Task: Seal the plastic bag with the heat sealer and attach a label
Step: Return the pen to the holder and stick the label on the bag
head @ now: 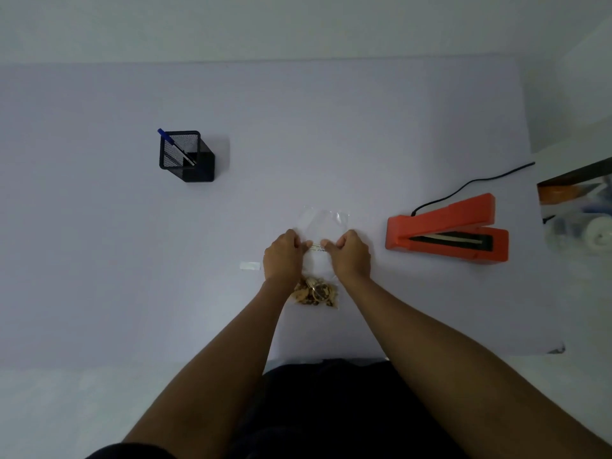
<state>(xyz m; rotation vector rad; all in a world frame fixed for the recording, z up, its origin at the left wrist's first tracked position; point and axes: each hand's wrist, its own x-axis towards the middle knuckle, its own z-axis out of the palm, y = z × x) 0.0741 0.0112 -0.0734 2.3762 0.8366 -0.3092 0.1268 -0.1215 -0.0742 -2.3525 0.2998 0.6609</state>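
A clear plastic bag (323, 223) lies flat on the white table, with brown dried pieces (316, 293) gathered at its near end. A small white label (317, 247) sits across the bag's middle. My left hand (283, 258) and my right hand (351, 256) are both on the bag, each pinching one end of the label between thumb and fingers. The orange heat sealer (447, 230) stands to the right of the bag with its arm raised and its sealing strip showing.
A black mesh pen holder (187, 157) with a blue pen (172, 144) stands at the far left. A small white strip (250, 266) lies left of my left hand. The sealer's black cord (470, 183) runs to the table's right edge, beyond which is clutter.
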